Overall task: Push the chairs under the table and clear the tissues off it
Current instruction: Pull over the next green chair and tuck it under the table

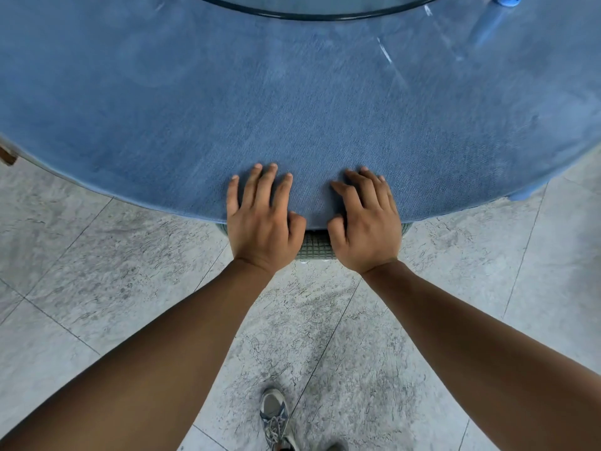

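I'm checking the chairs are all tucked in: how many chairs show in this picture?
1: a grey-green woven chair shows between the left hand and right hand, mostly under the round blue-clothed table. A brown piece at the left edge is unclear; others may be hidden.

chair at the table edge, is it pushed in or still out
Pushed in almost fully. Only a strip of the chair, its woven part, shows below the table rim, between the left hand and right hand.

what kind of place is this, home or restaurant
Probably a restaurant dining room, though a home is possible: a large round table with a blue tablecloth, a glass turntable at its centre, and a grey tiled floor.
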A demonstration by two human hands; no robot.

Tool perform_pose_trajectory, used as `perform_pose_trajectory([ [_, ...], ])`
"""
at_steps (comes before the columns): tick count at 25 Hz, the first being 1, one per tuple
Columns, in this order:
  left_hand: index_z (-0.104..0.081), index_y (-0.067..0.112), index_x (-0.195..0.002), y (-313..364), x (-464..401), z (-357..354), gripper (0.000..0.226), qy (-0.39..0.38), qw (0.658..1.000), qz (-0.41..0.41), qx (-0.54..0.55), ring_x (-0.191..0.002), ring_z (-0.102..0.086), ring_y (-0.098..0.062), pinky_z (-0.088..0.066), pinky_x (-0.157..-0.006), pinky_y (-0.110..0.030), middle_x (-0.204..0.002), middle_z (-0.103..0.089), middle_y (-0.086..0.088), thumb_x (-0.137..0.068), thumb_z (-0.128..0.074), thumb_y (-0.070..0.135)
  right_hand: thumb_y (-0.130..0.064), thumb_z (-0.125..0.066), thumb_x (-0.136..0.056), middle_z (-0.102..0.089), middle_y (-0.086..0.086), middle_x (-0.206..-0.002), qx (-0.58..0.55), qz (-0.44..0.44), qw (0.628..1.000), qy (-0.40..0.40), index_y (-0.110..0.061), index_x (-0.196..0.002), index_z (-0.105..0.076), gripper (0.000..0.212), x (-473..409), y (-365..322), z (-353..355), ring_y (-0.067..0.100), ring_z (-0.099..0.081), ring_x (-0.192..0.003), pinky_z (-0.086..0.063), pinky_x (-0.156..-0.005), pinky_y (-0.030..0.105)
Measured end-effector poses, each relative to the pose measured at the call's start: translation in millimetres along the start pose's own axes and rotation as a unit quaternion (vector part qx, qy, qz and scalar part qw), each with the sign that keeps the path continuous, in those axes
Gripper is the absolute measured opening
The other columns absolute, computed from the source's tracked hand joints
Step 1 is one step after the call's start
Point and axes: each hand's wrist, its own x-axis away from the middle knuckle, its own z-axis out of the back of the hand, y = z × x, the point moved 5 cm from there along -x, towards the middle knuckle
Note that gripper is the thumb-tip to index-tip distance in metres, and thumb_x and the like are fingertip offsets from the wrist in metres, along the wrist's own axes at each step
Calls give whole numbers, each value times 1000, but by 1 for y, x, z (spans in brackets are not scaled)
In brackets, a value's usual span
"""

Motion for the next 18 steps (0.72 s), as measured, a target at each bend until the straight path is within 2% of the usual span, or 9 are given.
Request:
perform_pose_trajectory([
  [4, -60, 8, -139, 1, 0, 4, 58, -35, 999, 4, 1, -146, -42, -36, -21, -121, -61, -151, -52, -17, -87, -46, 31, -29, -46, -84, -59, 14, -140, 21, -19, 999, -32, -9, -127, -64, 50, -3, -5, 3, 36, -46, -141, -30, -121, 53],
  [11, -60, 8, -139, -1, 0, 3, 59, -50, 999, 9, 11, -147, -40, -36, -20, -122, -59, -152, -52, -17, -87, -49, 33, -29, -47, -82, -57, 14, -141, 27, -25, 998, -49, -9, -128, -63, 53, -3, -4, 2, 36, -44, -142, -29, -121, 54],
  [14, -55, 10, -143, 1, -4, 3, 62, -113, 993, 18, -5, -150, -35, -35, -17, -122, -60, -156, -46, -16, -88, -45, 36, -29, -47, -83, -56, 14, -141, 38, -36, 996, -73, -9, -129, -62, 52, -5, -5, 2, 36, -43, -143, -28, -121, 54],
  [18, -46, 10, -151, 1, -5, 6, 66, -211, 977, 17, -10, -154, -26, -35, -16, -123, -63, -162, -38, -17, -93, -36, 41, -30, -47, -85, -51, 15, -146, 38, -64, 986, -146, -8, -134, -57, 55, -9, -7, 4, 36, -36, -147, -21, -125, 54],
])
